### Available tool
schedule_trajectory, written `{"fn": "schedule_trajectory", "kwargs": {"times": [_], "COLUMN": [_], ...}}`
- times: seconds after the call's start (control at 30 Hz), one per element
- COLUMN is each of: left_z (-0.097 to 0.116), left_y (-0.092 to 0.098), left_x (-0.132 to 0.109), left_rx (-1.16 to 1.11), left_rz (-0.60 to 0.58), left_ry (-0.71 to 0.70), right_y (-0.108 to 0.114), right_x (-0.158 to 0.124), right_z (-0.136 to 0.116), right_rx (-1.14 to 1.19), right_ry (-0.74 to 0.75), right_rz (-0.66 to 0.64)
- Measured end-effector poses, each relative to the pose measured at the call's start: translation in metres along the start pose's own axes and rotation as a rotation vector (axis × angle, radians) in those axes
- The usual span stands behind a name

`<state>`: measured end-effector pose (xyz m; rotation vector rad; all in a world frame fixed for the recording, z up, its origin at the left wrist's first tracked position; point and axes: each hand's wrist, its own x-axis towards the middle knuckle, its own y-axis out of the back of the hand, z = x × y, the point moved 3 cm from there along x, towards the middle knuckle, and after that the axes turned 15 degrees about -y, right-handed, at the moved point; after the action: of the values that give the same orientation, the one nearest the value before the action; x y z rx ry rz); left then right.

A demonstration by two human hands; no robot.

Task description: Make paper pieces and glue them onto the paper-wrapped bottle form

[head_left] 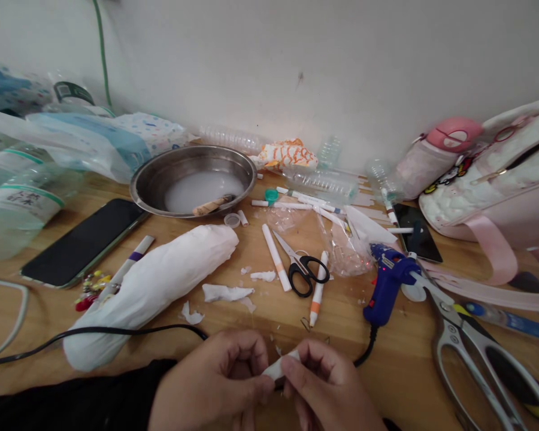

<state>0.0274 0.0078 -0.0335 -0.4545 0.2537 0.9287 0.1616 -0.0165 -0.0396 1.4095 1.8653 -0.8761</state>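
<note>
My left hand [220, 380] and my right hand [326, 383] meet at the front edge of the table. Between them they pinch a small white piece [275, 369] that looks like rolled or folded paper; fingers hide part of it. Left of my hands lies a long white paper-covered form [161, 284], thick and rounded at both ends. Torn white paper scraps [227, 293] are strewn just beyond my hands. Black-handled scissors [302, 266] rest partly open between a capped white marker [276, 257] and an uncapped orange marker [318, 290].
A metal bowl [137, 194] of whitish liquid with a brush inside stands at the back. To the right are a blue glue gun [381, 293], large shears [453, 341], a phone [415, 230] and a bag [498, 173]. Another phone [83, 242] and plastic bottles [24, 200] lie left. A black cord [157, 329] crosses the table.
</note>
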Motion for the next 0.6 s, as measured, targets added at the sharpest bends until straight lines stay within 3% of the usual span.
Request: {"fn": "schedule_trajectory", "kwargs": {"times": [0.23, 0.6], "left_z": [0.0008, 0.0019], "left_y": [0.0034, 0.0016], "left_x": [-0.001, -0.0007], "left_rx": [-0.105, -0.081], "left_rz": [-0.005, -0.062], "left_ry": [0.001, -0.036], "right_y": [0.0026, 0.0024], "right_x": [0.001, -0.0051], "right_z": [-0.0042, -0.0088], "right_rx": [0.147, 0.075], "right_ry": [0.012, 0.023], "right_rz": [-0.047, -0.024]}}
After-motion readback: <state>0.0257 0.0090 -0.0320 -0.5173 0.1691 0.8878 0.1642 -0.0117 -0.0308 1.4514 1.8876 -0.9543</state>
